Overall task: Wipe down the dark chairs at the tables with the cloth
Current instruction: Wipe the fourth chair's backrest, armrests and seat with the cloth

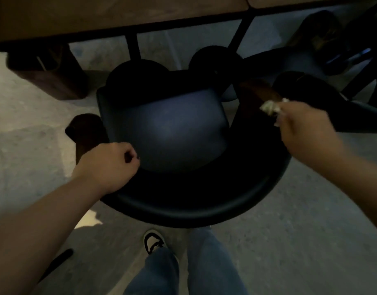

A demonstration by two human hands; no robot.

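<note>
A dark chair (174, 128) with a curved black backrest and brown wooden armrests stands right below me, facing the table. My left hand (107, 166) is closed over the left end of the backrest, by the left armrest (85, 129). My right hand (306, 128) holds a crumpled pale cloth (270, 107) against the right armrest (257, 90). A second dark chair (294, 62) stands to the right, partly hidden behind my right hand.
A brown wooden table (119, 13) spans the top, with black legs (133, 46) and round bases behind the chair. A wooden block (49, 73) sits on the grey floor at the left. My jeans and a shoe (154, 241) show at the bottom.
</note>
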